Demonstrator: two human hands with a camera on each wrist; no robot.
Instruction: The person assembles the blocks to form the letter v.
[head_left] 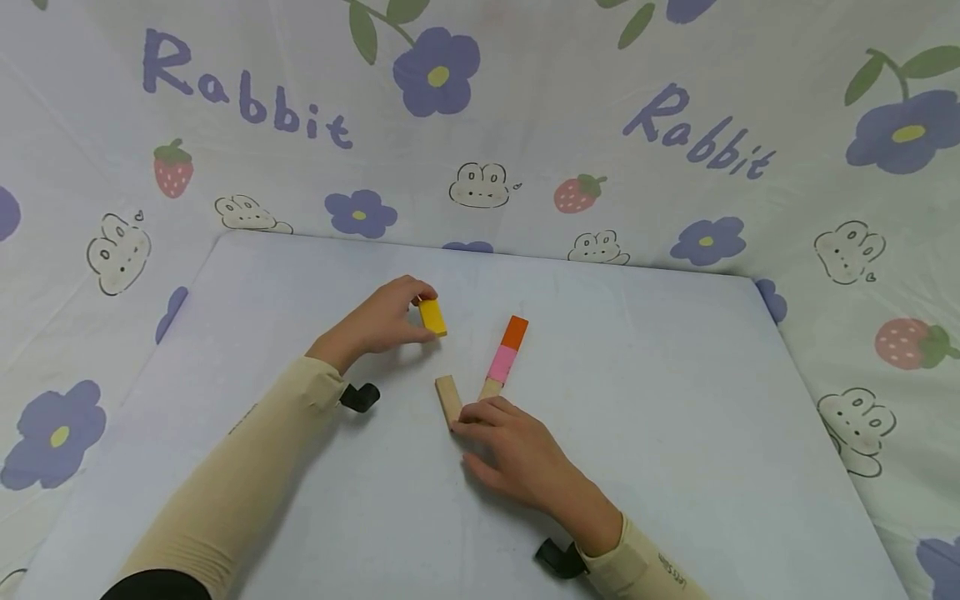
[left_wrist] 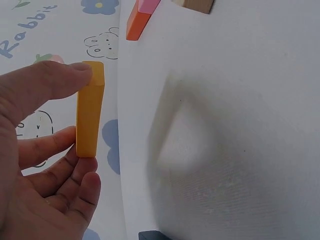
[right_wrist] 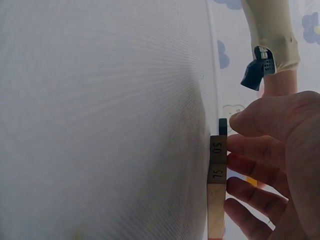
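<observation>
My left hand [head_left: 382,317] pinches a yellow block [head_left: 432,317] between thumb and fingertips. In the left wrist view the yellow block [left_wrist: 90,110] is held lengthwise, off the white surface. My right hand [head_left: 517,454] hovers low at the near ends of two lines of blocks; its fingertips [right_wrist: 235,187] touch or nearly touch them, thumb apart. One line has an orange block [head_left: 514,332], a pink block [head_left: 502,364] and a plain wooden block [head_left: 491,388]. Left of it lies another wooden block [head_left: 447,400]. Printed digits show on wooden blocks [right_wrist: 217,150]; the hand hides their near ends in the head view.
The blocks lie on a white tabletop [head_left: 675,417]. Behind and beside it hangs a cloth [head_left: 540,125] printed with flowers, rabbits and strawberries. A black wrist camera [head_left: 360,397] sits at the left cuff, another black camera [head_left: 560,558] at the right.
</observation>
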